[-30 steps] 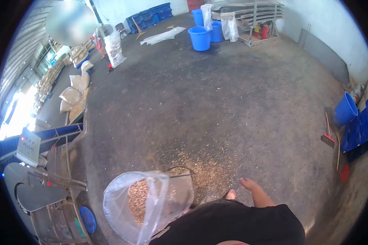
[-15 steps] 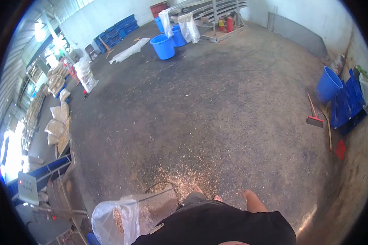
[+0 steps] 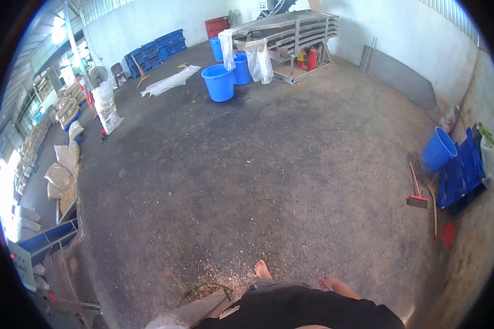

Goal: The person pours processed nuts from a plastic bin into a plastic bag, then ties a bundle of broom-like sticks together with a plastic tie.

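Note:
My right hand [image 3: 328,283] hangs beside my dark shirt, low in the head view, above the floor. Its fingers look loosely apart, with nothing seen in them. My left hand is not in view. My bare foot [image 3: 262,269] is on the floor beside scattered pale chips [image 3: 239,281]. Left of it lies a thin dark hoop [image 3: 230,289], at the end of a pale sleeve-like thing whose kind I cannot make out. A translucent plastic bag [image 3: 167,320] is cut off by the bottom edge.
Blue tubs [image 3: 218,85] stand by a metal rack [image 3: 307,41] at the back. On the right are a blue bin [image 3: 438,151], blue pallets [image 3: 462,172] and a red-handled floor scraper [image 3: 417,202]. Filled sacks [image 3: 59,176] and a control box [image 3: 22,266] line the left.
My view has tilted up and shifted, so the room's things sit lower in the picture. The plastic bag has mostly left view at the bottom. More of my foot shows, farther forward.

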The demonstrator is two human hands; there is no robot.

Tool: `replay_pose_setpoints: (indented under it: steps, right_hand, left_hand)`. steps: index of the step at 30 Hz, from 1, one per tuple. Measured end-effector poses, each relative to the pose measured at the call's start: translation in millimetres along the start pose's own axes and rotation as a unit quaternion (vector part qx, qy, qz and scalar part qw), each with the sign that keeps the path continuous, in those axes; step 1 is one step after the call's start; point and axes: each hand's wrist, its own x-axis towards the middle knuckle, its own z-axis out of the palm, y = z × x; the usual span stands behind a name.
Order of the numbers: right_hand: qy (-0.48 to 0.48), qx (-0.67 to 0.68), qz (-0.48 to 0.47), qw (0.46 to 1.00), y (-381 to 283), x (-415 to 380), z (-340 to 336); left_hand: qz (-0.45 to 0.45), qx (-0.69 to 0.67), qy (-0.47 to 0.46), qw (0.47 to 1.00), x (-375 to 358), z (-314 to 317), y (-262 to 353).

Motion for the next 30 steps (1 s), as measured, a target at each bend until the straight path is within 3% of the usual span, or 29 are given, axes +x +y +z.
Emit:
replay_pose_setpoints:
  steps: [1,4,6,7,8,10,11,12,14,15,16,17,18,19,21,23,27,28,30]
  right_hand:
    - [0.007,0.004,-0.003,1.000,-24.4,-16.5,-20.7]
    - [0.063,0.049,-0.022,0.997,-76.8,-14.1,-72.7]
    - [0.102,0.127,-0.028,0.986,-98.3,-11.7,-88.7]
    - [0.140,0.200,-0.039,0.969,-112.7,-8.3,-100.1]
    - [0.144,0.202,-0.041,0.968,-123.9,-4.7,-109.5]
    - [0.124,0.186,-0.023,0.974,-138.2,-7.5,-116.4]
    - [0.116,0.128,-0.030,0.984,-138.7,-6.2,-117.1]
    - [0.112,0.069,-0.041,0.990,-136.9,1.7,-120.5]
    - [0.098,0.131,0.026,0.986,-139.8,-2.3,-122.3]
    - [0.031,0.131,0.023,0.991,-75.5,66.2,-104.8]
    - [-0.004,0.100,0.056,0.993,-105.6,32.5,-124.2]
    - [-0.053,0.322,-0.010,0.945,-50.5,70.3,-102.4]
    - [-0.128,0.529,-0.047,0.838,5.6,110.6,-81.7]
    - [-0.069,0.358,0.065,0.929,-38.3,74.9,-101.5]
    - [-0.067,0.271,0.128,0.952,-95.3,88.0,-148.8]
    - [-0.081,0.226,0.132,0.962,-151.4,123.7,-199.7]
    - [-0.090,0.109,0.058,0.988,-239.7,282.3,-295.6]
    - [-0.011,0.140,0.043,0.989,-295.1,283.5,-333.7]
    - [0.017,0.251,-0.069,0.965,-389.1,282.8,-395.3]
  left_hand:
    - [0.073,0.105,-0.020,0.992,11.8,-12.8,-8.2]
    - [0.258,0.378,-0.025,0.889,46.7,-58.1,-16.5]
    - [0.060,0.148,-0.046,0.986,63.7,-111.5,-6.6]
    - [-0.146,-0.098,-0.057,0.983,73.8,-143.7,7.2]
    - [-0.142,-0.096,-0.056,0.984,84.0,-170.4,22.9]
    - [-0.114,0.230,0.064,0.964,98.9,-212.4,47.5]
    - [-0.047,0.224,0.098,0.968,108.4,-232.3,58.0]
    - [-0.045,0.226,0.101,0.968,117.8,-249.5,73.1]
    - [-0.019,0.138,0.127,0.982,131.8,-280.6,115.0]
    - [-0.013,0.136,0.134,0.982,140.0,-293.6,133.2]
    - [-0.025,0.128,0.144,0.981,151.5,-301.3,146.0]
    - [-0.040,0.118,0.152,0.980,163.4,-307.3,158.5]
    - [-0.034,0.070,0.134,0.988,181.9,-311.8,162.1]
    - [-0.030,0.022,0.113,0.993,200.2,-314.2,153.6]
    - [-0.036,-0.052,0.048,0.997,202.8,-325.3,171.9]
    - [-0.007,0.051,0.146,0.988,210.7,-317.8,156.3]
    - [-0.158,-0.046,0.128,0.978,198.3,-360.5,183.8]
    - [-0.184,-0.067,0.132,0.972,194.8,-371.3,189.1]
    - [-0.227,-0.105,0.145,0.957,188.3,-391.6,204.0]
